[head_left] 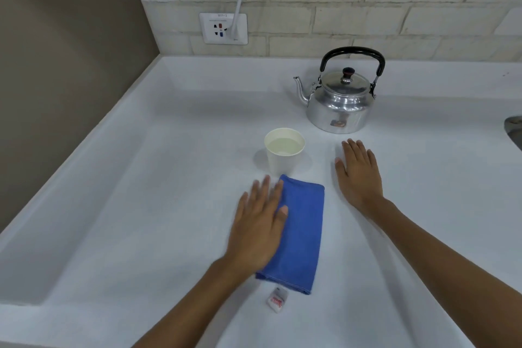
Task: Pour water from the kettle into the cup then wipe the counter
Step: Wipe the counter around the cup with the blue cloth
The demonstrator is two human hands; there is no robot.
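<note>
our left hand [258, 227] lies flat, fingers spread, on the blue cloth [296, 232]; our right hand [358, 174] rests open near the worktop [169, 178] middle, beside the filled cup [284, 151].

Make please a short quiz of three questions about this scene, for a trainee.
1. True or false: the cup already holds water.
2. Which hand lies on the cloth? A) left hand B) right hand C) neither
3. Fill in: the kettle stands upright with its lid ____.

Key: 1 true. 2 A; the right hand is flat on the counter. 3 on.
</note>
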